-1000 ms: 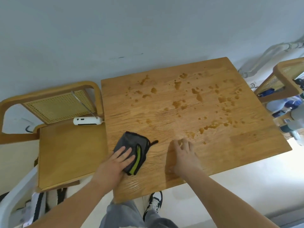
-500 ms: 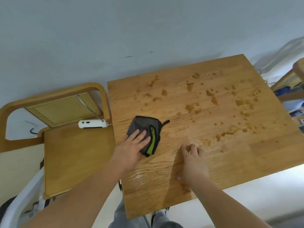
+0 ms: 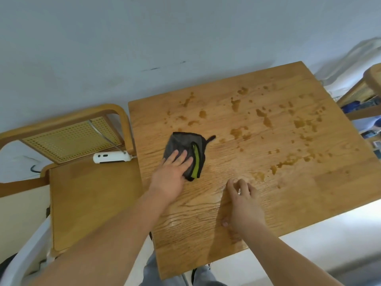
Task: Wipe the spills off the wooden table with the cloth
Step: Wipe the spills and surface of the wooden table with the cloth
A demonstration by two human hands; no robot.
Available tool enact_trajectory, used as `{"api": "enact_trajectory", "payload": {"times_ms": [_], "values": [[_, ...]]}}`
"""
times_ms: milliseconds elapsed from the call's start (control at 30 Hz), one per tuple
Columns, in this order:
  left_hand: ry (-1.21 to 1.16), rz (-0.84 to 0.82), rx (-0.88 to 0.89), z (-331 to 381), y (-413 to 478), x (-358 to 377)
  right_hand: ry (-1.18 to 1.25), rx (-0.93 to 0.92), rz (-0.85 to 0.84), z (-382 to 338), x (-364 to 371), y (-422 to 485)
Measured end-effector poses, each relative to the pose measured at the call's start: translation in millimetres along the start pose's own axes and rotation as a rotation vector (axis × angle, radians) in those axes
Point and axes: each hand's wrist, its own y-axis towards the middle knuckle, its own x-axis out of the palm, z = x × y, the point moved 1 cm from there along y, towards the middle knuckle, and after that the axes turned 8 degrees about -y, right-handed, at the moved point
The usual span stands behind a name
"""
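Note:
A square wooden table [image 3: 309, 199] carries many brown spill spots [image 3: 266, 120] over its far and right parts. A folded grey cloth [image 3: 185, 145] with a green stripe lies on the table's left side. My left hand [image 3: 173, 172] presses flat on the cloth's near half with straight fingers. My right hand [image 3: 243, 201] rests on the wet wood near the front, fingers slightly bent, holding nothing. A smeared spill patch [image 3: 259, 176] lies just beyond its fingertips.
A wooden chair [image 3: 86, 195] with a cane back stands close against the table's left edge; a white device [image 3: 111, 157] lies on its seat. Another chair [image 3: 365, 96] is at the far right. A pale wall runs behind the table.
My left hand has pushed the cloth away from me and to the right, toward the far spills. My right hand has stayed planted on the table, its fingers curling a little.

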Motion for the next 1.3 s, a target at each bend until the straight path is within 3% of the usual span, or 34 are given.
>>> {"api": "enact_trajectory", "payload": {"times_ms": [100, 200, 267, 300, 367, 467, 533, 567, 633, 700, 767, 867, 933, 967, 1000, 1067, 1167, 1200, 1267, 1300], "values": [[-0.084, 0.116, -0.171, 48, -15, 23, 0.01, 0.007, 0.014, 0, 3, -1], [0.052, -0.034, 0.149, 72, -52, 48, -0.01, -0.018, 0.017, 2, 3, 0], [0.102, -0.102, 0.378, 47, -64, 47, -0.016, -0.027, 0.016, 3, 4, 1], [0.127, -0.102, 0.403, 29, -62, 42, -0.01, -0.027, 0.013, 3, 5, 1], [0.112, -0.073, 0.219, -1, -57, 36, -0.004, -0.026, 0.009, 5, 5, 2], [-0.188, 0.227, -0.225, 1, -74, 34, -0.013, -0.016, 0.018, 4, 7, 2], [-0.163, 0.303, -0.334, 26, -99, 54, -0.011, -0.009, 0.02, 3, 7, 1], [-0.125, 0.281, -0.308, 39, -115, 66, -0.013, -0.013, 0.015, 2, 6, 1], [-0.029, 0.191, -0.085, 54, -154, 91, -0.02, -0.024, 0.008, 3, 5, 0], [0.114, 0.06, 0.223, 36, -172, 98, -0.02, -0.027, 0.012, 3, 4, -1], [0.277, 0.005, 0.364, 2, -168, 88, -0.027, -0.028, 0.012, 2, 4, 0], [0.068, 0.157, 0.029, -10, -155, 71, -0.038, -0.029, 0.0, 2, 4, 2], [-0.053, 0.257, -0.203, 27, -154, 72, -0.038, -0.024, -0.004, 3, 5, 2], [-0.034, 0.258, -0.236, 46, -156, 83, -0.04, -0.022, -0.004, 3, 6, 2], [-0.012, 0.212, -0.212, 63, -162, 93, -0.044, -0.024, -0.006, 4, 7, 2], [0.056, 0.077, 0.03, 76, -175, 109, -0.044, -0.043, 0.004, 6, 9, 1], [0.253, -0.119, 0.325, 37, -171, 96, -0.022, -0.055, 0.041, 8, 10, 2], [0.296, -0.127, 0.31, 20, -162, 83, -0.008, -0.051, 0.043, 10, 9, 2], [0.225, -0.163, 0.092, 4, -143, 56, 0.01, -0.054, 0.028, 12, 8, 1], [0.129, -0.077, -0.03, 4, -134, 51, 0.01, -0.058, 0.015, 13, 9, 0]]}}
